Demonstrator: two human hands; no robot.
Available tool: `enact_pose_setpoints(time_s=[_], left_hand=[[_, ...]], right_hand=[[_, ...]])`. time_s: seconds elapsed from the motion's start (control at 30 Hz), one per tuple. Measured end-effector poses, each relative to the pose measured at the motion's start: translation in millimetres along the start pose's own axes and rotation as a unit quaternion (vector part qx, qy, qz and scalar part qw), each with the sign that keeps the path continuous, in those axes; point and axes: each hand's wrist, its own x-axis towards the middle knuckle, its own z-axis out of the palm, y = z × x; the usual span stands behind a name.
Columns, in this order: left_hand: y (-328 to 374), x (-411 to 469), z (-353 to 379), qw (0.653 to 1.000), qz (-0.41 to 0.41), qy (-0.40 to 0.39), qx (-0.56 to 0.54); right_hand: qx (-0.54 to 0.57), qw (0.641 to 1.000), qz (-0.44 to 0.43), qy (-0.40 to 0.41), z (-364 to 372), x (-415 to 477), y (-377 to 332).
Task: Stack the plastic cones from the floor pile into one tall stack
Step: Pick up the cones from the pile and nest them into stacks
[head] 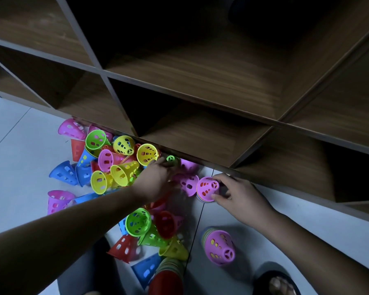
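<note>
A pile of perforated plastic cones (119,167) in pink, yellow, green, blue and red lies on the pale floor against a wooden shelf unit. My left hand (156,177) reaches into the pile and its fingers close on a green cone (170,159) near the shelf's foot. My right hand (237,195) grips a short stack topped by a pink cone (207,188), thumb below and fingers over the tip. A second stack with a pink top (221,246) stands on the floor. A third stack with a red top (168,277) sits at the bottom edge.
The brown shelf unit (200,116) with open cubbies overhangs the pile at the back. A foot in a dark sandal (279,284) is at the bottom right. Pale floor tiles (285,231) lie bare to the right of the stacks.
</note>
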Motion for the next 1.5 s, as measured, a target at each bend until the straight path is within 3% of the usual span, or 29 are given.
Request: enact_pose_setpoints(time_s=[0.13, 0.33, 0.53, 0.73, 0.83, 0.97, 1.17, 1.27, 1.4, 1.5], left_hand=[[-1.6, -9.9, -17.4, 0.993, -0.010, 0.042, -0.105], [-3.6, -18.5, -48.8, 0.985, -0.015, 0.109, -0.136], [16.3, -18.4, -81.9, 0.979, 0.043, 0.130, -0.154], [38.9, -17.5, -70.9, 0.978, 0.109, 0.103, -0.144], [42.3, -21.9, -52.9, 0.979, 0.133, 0.079, -0.132], [30.0, -27.2, -36.3, 0.987, 0.085, 0.027, -0.131], [-4.2, -27.1, -17.1, 0.998, -0.036, 0.055, 0.006], [-15.9, -26.3, -12.2, 0.995, -0.089, 0.034, 0.024], [-21.1, -26.8, -5.6, 0.989, -0.145, 0.008, -0.010], [-23.5, -27.5, -2.3, 0.982, -0.169, 0.026, -0.075]], right_hand=[[0.011, 1.000, 0.018, -0.013, 12.4, 2.0, 8.2], [0.037, 0.999, 0.014, -0.019, 28.3, 5.6, -1.0], [0.192, 0.975, 0.076, -0.083, 40.9, 19.4, -2.1], [0.249, 0.957, 0.151, 0.013, 34.9, 45.8, 23.8], [0.252, 0.960, 0.122, 0.024, 29.1, 56.3, 20.5], [0.238, 0.969, 0.067, -0.019, 29.9, 72.2, 6.2], [0.171, 0.983, 0.029, -0.061, 37.3, 92.9, -4.7], [0.159, 0.984, 0.029, -0.073, 40.0, 96.2, -5.6], [0.158, 0.986, 0.033, -0.034, 40.1, 90.6, -4.9], [0.146, 0.988, 0.015, 0.039, 34.9, 78.8, -8.4]])
